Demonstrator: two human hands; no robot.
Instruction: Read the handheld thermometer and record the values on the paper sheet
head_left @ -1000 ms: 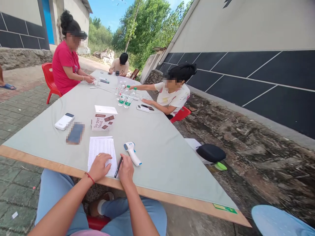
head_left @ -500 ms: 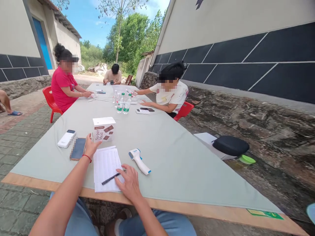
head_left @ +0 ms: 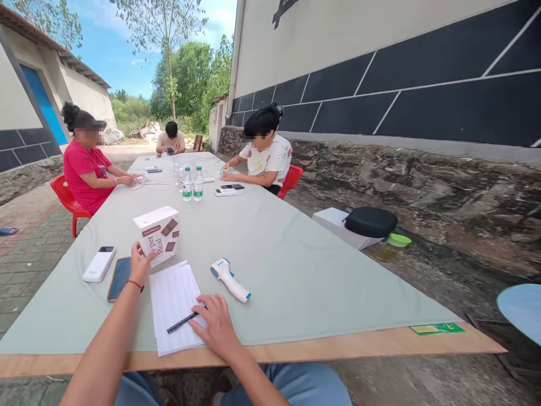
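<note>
Grasping the box (head_left: pixel 161 228) by its near left corner with the left hand (head_left: pixel 142 260), just beyond the paper (head_left: pixel 171 296) and phone (head_left: pixel 120 277). Resting the right hand (head_left: pixel 217 327) over the paper's right edge, left of the thermometer (head_left: pixel 231 282), touching the pen (head_left: pixel 181 323) with bent fingers, leaving unclear whether pinching it.

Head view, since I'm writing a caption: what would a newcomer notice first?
Probably the white box, held in the left grip beyond the paper sheets. Then the white thermometer, lying right of those sheets. Farther back, two green-capped bottles stand side by side.
</note>
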